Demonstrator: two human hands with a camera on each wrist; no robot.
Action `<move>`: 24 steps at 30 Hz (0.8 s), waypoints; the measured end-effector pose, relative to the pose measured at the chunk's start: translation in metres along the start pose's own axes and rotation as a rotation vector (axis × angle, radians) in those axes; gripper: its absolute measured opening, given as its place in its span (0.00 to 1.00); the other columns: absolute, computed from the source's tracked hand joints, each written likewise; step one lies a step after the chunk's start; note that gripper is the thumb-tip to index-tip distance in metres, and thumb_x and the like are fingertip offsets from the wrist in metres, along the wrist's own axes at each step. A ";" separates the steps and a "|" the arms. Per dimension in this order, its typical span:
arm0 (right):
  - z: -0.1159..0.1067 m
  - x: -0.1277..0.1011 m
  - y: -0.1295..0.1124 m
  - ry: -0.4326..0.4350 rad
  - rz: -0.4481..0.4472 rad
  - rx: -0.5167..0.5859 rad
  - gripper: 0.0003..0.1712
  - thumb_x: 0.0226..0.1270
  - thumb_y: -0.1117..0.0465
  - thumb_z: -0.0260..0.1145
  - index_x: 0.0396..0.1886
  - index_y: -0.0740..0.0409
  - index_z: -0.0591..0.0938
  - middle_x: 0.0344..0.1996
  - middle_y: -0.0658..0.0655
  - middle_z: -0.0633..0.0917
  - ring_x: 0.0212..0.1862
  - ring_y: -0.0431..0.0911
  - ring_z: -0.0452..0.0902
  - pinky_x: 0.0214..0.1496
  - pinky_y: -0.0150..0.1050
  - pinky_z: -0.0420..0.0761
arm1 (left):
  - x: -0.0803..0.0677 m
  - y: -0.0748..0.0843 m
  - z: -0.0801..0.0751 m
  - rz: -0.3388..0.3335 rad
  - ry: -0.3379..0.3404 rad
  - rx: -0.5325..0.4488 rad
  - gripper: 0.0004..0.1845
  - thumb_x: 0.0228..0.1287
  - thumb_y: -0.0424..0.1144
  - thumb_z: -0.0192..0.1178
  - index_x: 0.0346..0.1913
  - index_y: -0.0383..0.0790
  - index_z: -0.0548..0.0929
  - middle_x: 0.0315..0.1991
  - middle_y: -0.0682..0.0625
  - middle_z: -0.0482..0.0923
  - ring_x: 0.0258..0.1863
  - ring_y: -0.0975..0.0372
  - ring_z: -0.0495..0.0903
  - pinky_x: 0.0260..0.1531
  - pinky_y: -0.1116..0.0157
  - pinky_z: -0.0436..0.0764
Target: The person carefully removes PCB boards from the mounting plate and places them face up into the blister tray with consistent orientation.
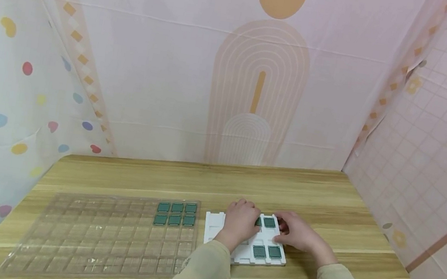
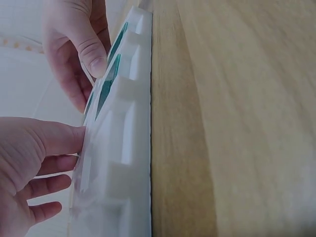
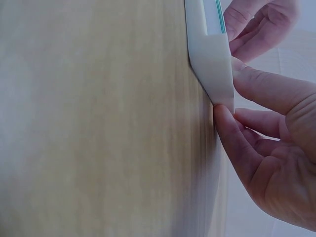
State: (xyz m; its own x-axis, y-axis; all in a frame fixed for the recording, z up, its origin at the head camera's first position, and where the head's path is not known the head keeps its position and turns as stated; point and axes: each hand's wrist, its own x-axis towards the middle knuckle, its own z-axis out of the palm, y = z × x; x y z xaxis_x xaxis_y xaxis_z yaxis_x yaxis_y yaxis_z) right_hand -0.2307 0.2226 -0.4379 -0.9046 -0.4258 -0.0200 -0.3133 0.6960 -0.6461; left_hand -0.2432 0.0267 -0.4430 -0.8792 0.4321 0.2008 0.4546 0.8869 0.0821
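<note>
A white compartment tray [image 1: 265, 236] lies on the table, with green square chips [image 1: 259, 252] in several of its pockets. My right hand [image 1: 300, 231] holds the tray's right edge; in the right wrist view its thumb [image 3: 266, 86] lies on the rim and a fingertip reaches the lower corner. My left hand [image 1: 241, 220] is over the middle of the tray, its thumb beside a far-row chip [image 1: 258, 221] that it partly covers. In the left wrist view the left thumb and forefinger [image 2: 59, 148] come together at the tray's surface; I cannot tell whether they pinch a chip.
Left of the white tray lies a large clear plastic tray [image 1: 107, 233] with many pockets. Several green chips [image 1: 174, 220] sit in its far right corner. A patterned cloth [image 1: 172, 80] hangs behind the wooden table [image 1: 327, 197] and along both sides.
</note>
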 end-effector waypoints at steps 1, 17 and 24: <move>0.000 0.000 0.000 0.000 0.001 0.001 0.35 0.57 0.67 0.76 0.62 0.75 0.72 0.46 0.59 0.77 0.44 0.48 0.74 0.45 0.42 0.79 | 0.000 0.000 0.000 -0.003 -0.002 0.001 0.14 0.55 0.50 0.73 0.41 0.49 0.88 0.41 0.54 0.83 0.44 0.58 0.76 0.45 0.57 0.75; 0.000 0.002 0.002 0.005 0.015 -0.008 0.36 0.57 0.68 0.75 0.63 0.75 0.71 0.48 0.60 0.77 0.45 0.48 0.74 0.47 0.42 0.79 | 0.003 0.001 0.002 -0.026 -0.020 -0.024 0.12 0.55 0.47 0.73 0.40 0.47 0.89 0.42 0.52 0.83 0.43 0.57 0.76 0.46 0.58 0.76; 0.001 0.003 0.002 0.008 0.008 -0.012 0.36 0.57 0.68 0.76 0.63 0.75 0.72 0.48 0.61 0.77 0.45 0.48 0.74 0.46 0.41 0.79 | 0.002 0.000 0.004 -0.020 -0.017 -0.042 0.11 0.56 0.45 0.72 0.40 0.47 0.89 0.40 0.52 0.82 0.43 0.57 0.75 0.46 0.57 0.76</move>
State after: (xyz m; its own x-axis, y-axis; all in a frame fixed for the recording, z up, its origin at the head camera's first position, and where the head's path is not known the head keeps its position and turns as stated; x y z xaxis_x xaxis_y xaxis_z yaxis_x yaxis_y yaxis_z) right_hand -0.2333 0.2223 -0.4404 -0.9095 -0.4152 -0.0191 -0.3092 0.7065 -0.6366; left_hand -0.2456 0.0286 -0.4463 -0.8905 0.4171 0.1819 0.4418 0.8881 0.1265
